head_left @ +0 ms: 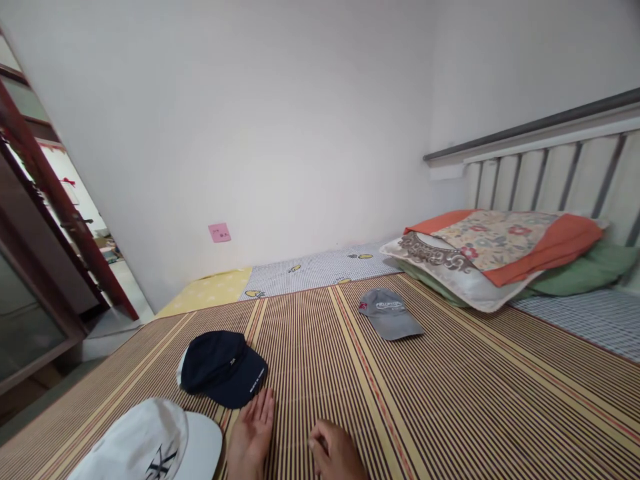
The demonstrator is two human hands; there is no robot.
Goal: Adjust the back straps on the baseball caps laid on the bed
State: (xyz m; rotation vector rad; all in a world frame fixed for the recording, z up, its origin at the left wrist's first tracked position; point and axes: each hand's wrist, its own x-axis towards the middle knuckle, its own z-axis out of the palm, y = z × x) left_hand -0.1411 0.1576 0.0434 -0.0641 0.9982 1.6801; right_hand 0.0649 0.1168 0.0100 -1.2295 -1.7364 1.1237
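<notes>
My left hand (253, 433) lies palm up near the bottom edge, its fingers stretched out and nothing on the palm. Its fingertips are just below the brim of a navy baseball cap (213, 367); I cannot tell whether they touch. To the left of that hand is a white baseball cap (145, 437) with dark lettering, partly cut off by the frame. My right hand (337, 453) is curled into a loose fist over the mat, with nothing visible in it. Farther off, right of the middle, rests a grey baseball cap (390, 313) with light lettering.
A striped mat (305, 347) covers the bed. Floral and orange pillows (510, 243) are stacked at the right by the slatted headboard (545, 170). A checked sheet (320, 267) shows along the wall. At the left is a doorway with a dark red frame (95, 267).
</notes>
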